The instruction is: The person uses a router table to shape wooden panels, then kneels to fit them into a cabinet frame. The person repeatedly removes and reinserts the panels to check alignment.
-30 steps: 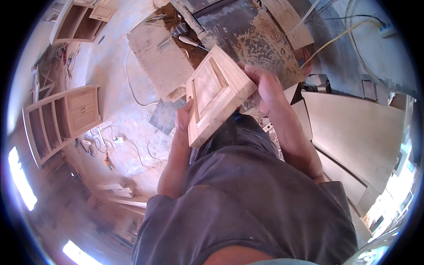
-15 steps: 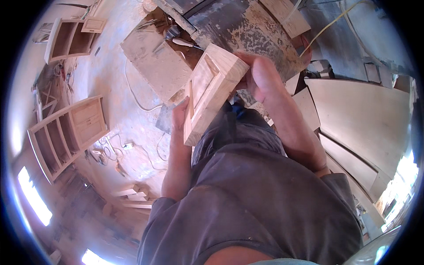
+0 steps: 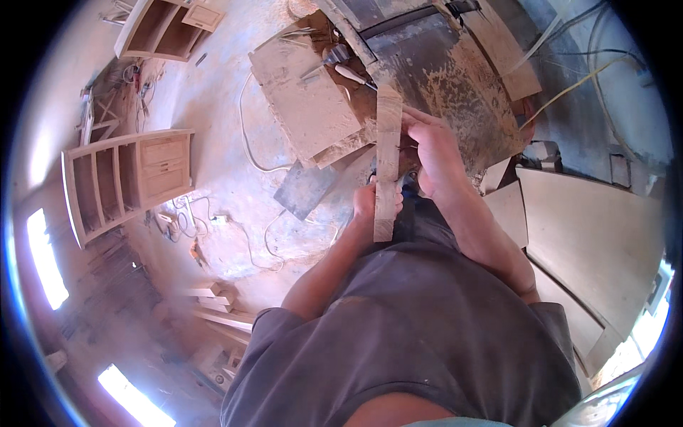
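Observation:
A small wooden panelled door (image 3: 386,164) is held up in front of my body, turned so that mainly its pale narrow edge faces up. My left hand (image 3: 363,203) is closed around its nearer part, with fingertips showing on the right side of the wood. Against its right face, closer to the far end, my right hand (image 3: 435,151) is closed on it, fingers partly hidden. The recessed panel face is out of sight at this angle.
Beyond the door stands a dusty workbench (image 3: 434,64). A board (image 3: 306,99) lies at its left beside a chisel-like tool with a pale handle (image 3: 352,75). Wooden cabinets (image 3: 131,178) stand on the left. Large sheets (image 3: 590,249) lean at right; cables (image 3: 249,142) cross the floor.
The small panelled door has turned from showing its recessed face to standing edge-on, and has moved right. My left hand has moved right with it. The whole view has shifted slightly.

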{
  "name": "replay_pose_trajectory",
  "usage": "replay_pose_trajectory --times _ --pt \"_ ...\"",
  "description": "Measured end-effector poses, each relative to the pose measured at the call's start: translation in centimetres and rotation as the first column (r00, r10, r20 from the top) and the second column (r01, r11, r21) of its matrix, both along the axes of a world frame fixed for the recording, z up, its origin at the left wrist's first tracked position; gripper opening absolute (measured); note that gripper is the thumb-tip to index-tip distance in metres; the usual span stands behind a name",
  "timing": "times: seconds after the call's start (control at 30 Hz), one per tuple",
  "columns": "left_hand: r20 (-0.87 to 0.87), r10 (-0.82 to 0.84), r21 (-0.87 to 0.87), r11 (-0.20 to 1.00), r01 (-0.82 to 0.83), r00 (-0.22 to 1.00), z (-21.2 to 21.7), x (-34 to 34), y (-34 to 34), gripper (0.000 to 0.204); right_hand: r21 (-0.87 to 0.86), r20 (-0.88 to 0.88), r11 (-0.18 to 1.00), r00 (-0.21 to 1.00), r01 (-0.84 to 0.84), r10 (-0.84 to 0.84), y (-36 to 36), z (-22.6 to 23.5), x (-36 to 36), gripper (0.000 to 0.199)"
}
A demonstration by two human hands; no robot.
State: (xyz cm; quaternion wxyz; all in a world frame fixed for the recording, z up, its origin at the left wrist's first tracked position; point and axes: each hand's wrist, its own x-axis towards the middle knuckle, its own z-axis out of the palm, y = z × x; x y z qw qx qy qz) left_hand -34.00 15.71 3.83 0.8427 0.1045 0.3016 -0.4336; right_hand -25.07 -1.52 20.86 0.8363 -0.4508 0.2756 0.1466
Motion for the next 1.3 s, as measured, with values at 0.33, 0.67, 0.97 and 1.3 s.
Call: replay_pose_trajectory --times 0.33,0.67,0.97,1.3 --pt "-0.169 0.082 0.217 0.975 -0.044 0.982 3.0 -1.0 -3.3 0.034 -0.047 0.030 0.998 0.999 -0.038 0.040 0.9 0.6 -1.2 0.029" --pt "-0.130 0.137 0.238 0.966 -0.103 0.982 1.3 -4.0 -2.7 0.035 -0.213 0.122 0.960 0.970 -0.180 0.209 3.0 1.4 -4.0 0.029" --pt "0.015 0.151 0.337 0.930 -0.147 0.988 3.9 -7.6 1.9 0.042 -0.684 0.168 0.660 0.815 -0.309 0.555 9.3 1.2 -7.2 0.054" --pt "0.056 -0.029 0.526 0.850 -0.005 0.998 -3.2 -11.4 18.4 0.044 -0.695 0.130 0.553 0.676 -0.460 0.726 21.6 -0.4 -5.7 0.046"
